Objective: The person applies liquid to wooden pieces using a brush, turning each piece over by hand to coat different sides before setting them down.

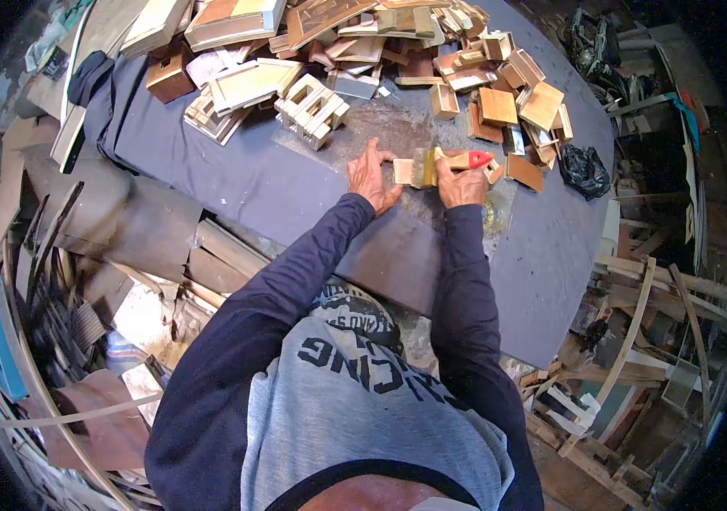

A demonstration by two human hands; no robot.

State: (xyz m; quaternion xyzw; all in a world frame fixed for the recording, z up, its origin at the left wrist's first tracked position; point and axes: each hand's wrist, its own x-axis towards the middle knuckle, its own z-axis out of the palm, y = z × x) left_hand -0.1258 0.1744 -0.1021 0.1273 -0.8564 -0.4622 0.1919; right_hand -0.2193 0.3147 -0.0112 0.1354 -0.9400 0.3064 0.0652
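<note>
My right hand (460,180) is closed around a paintbrush (465,160) with a pale wooden handle and a red end. The brush's wide yellowish bristles lie over a small pale wooden piece (403,172), covering part of it. At the left end of that piece is my left hand (368,179), its thumb and a finger bracketing the edges. Both hands work low over a dark stained patch of the cloth-covered table (542,281). Just beyond my left hand stands a stack of slotted pale wooden parts (312,111).
Wooden boxes and frames (252,83) are heaped along the table's far side, with more boxes (498,106) at the right. A black plastic bag (585,170) lies near the right edge. Scrap wood (627,341) and bent strips (40,375) crowd the floor on both sides.
</note>
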